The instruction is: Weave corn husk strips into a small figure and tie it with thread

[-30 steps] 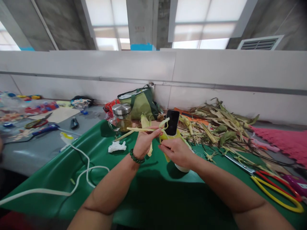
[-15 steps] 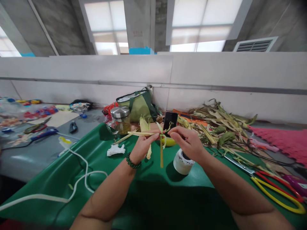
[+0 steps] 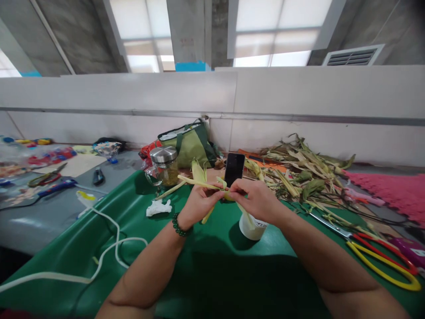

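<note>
Pale corn husk strips (image 3: pixel 195 181) cross between my two hands above the green cloth. My left hand (image 3: pixel 200 204), with a dark green bead bracelet (image 3: pixel 179 226) at its wrist, pinches the strips between thumb and fingers. From the right, my right hand (image 3: pixel 254 199) pinches the same strips close to the left fingertips, and one end hangs down below it. Beneath my right hand stands a white roll (image 3: pixel 250 228), partly covered by that end. A phone (image 3: pixel 234 168) is propped just behind the hands. A wider husk (image 3: pixel 198 170) shows behind my left hand.
A glass jar mug (image 3: pixel 164 166) and a green bag (image 3: pixel 192 144) stand at the back. Dried husks (image 3: pixel 308 170) are heaped at the back right. Large scissors (image 3: pixel 375 254) lie on the right. White tissue (image 3: pixel 158 207) and a white cord (image 3: pixel 116 243) are on the left.
My right hand has moved down and left to meet my left fingertips, closing on the strips. The strip that hung between the hands has shifted; an end now hangs under my right hand.
</note>
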A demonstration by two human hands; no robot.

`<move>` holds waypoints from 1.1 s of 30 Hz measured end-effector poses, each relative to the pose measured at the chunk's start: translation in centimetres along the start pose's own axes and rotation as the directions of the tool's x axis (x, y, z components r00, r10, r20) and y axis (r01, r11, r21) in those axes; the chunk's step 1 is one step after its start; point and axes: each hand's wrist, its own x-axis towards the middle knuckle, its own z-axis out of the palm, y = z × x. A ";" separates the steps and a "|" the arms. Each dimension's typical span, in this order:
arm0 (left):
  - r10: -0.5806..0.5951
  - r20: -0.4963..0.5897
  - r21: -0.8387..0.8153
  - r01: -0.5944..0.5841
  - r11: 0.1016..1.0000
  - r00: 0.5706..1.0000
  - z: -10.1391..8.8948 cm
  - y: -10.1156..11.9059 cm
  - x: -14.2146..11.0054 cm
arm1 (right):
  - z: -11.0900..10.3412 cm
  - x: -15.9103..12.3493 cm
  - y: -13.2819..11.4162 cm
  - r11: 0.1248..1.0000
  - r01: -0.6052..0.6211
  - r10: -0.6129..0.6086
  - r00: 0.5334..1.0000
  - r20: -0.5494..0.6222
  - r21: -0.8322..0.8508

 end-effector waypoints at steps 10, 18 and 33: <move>-0.213 0.260 0.008 0.218 0.976 0.942 -0.4 0.5 0.1 | -1.3 -0.6 -0.4 0.968 0.081 -0.071 0.996 0.048 -0.239; -0.030 0.203 0.216 -0.015 0.976 0.979 0.1 0.5 -0.4 | -0.5 -1.0 -0.6 0.947 0.196 -0.184 0.980 0.071 -0.254; -0.231 0.291 -0.019 0.247 0.969 0.928 -0.8 0.7 -0.3 | -2.0 -1.4 -0.7 0.961 0.184 -0.154 0.976 0.155 -0.205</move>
